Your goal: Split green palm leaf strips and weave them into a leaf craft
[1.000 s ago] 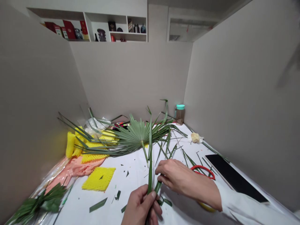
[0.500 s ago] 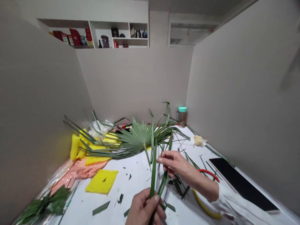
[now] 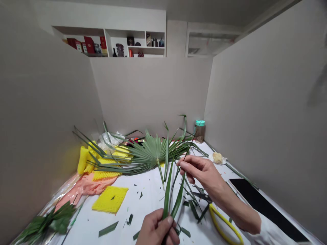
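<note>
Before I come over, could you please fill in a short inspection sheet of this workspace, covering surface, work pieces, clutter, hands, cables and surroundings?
Surface: white tabletop, strewn with leaf scraps.
Work pieces: green leaf strips, held upright with their tips apart; thin dark strand.
Clutter: fan-shaped palm leaf at the back; yellow netting square with a scrap on it; scissors partly hidden by the right arm; dark flat panel on the right; teal-lidded bottle in the far right corner.
Left hand: grips the strips low down.
Right hand: pinches the strand.
Cables: nothing seen.
Surroundings: grey partitions around the table; shelves with ornaments beyond.
</note>
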Available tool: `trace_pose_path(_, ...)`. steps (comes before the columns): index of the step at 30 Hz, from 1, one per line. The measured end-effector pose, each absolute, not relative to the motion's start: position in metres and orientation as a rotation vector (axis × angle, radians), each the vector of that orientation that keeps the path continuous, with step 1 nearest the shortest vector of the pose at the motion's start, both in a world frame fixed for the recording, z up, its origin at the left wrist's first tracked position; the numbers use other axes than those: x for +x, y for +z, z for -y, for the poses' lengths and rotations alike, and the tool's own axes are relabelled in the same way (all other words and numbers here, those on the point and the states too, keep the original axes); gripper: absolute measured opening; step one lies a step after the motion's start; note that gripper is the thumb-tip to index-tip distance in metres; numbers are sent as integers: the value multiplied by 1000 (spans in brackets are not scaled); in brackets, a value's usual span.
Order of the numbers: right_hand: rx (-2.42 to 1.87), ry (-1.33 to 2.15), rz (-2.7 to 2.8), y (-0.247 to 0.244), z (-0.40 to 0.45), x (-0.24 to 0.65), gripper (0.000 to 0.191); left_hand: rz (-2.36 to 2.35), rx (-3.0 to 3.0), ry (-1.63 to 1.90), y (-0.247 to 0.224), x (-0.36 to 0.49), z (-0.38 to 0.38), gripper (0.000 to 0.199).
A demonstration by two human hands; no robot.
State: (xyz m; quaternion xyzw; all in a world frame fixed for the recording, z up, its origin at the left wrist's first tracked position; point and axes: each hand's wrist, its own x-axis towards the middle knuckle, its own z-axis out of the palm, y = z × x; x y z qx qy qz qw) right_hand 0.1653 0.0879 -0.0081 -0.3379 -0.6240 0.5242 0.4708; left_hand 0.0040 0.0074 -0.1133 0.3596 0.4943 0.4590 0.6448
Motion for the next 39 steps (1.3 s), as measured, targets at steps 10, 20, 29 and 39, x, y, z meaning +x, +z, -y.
trace_pose_path(10, -888, 1450, 1618, -28, -40, 156, 15, -1064, 839, 1113, -98, 4, 1, 42)
trace_pose_path(20, -919, 1392, 1897, -62, -12, 142, 10, -1146, 830, 1237, -102, -3, 0, 41)
trace_pose_path(29, -873, 1319, 1974, -72, -19, 143, 17, -1116, 818, 1217, -102, -3, 0, 24)
trace_pose_path(39, -976, 1350, 1829, -72, -30, 152, 49, -937, 737, 1146, -88, 0, 2, 26)
